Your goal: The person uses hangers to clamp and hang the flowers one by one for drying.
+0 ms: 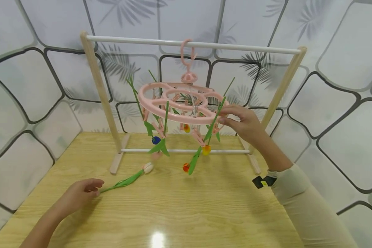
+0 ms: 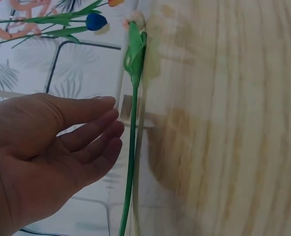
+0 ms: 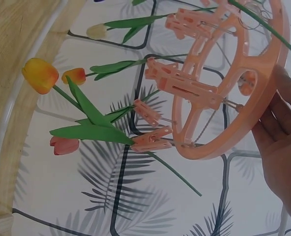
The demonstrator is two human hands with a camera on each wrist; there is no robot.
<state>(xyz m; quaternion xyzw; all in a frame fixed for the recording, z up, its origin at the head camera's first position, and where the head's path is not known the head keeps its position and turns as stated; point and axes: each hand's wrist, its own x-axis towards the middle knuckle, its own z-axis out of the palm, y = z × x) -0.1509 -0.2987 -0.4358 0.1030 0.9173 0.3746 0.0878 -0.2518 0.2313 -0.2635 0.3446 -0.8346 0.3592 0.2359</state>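
Note:
A pink round clip hanger [image 1: 186, 119] hangs by its hook from the white bar. My right hand [image 1: 246, 124] grips its right side, thumb and fingers at the rim [image 3: 256, 125]. Artificial tulips hang head down from its clips, among them a blue tulip [image 1: 156, 140], a yellow-orange tulip [image 1: 206, 150], a red-orange tulip [image 1: 186, 167] and a pink tulip [image 3: 64, 145]. On the table lies a pale tulip [image 1: 147, 168] with green leaves. My left hand [image 1: 79, 195] is beside the end of its stem [image 2: 132, 152], fingers loosely bent and holding nothing.
The rack has wooden side posts [image 1: 100, 89], a white top bar [image 1: 136, 41] and a white lower bar [image 1: 232, 151]. It stands on a wood-grain table [image 1: 204, 206] close to a patterned backdrop [image 1: 21, 86]. A black strap [image 1: 264, 182] shows at the right cuff.

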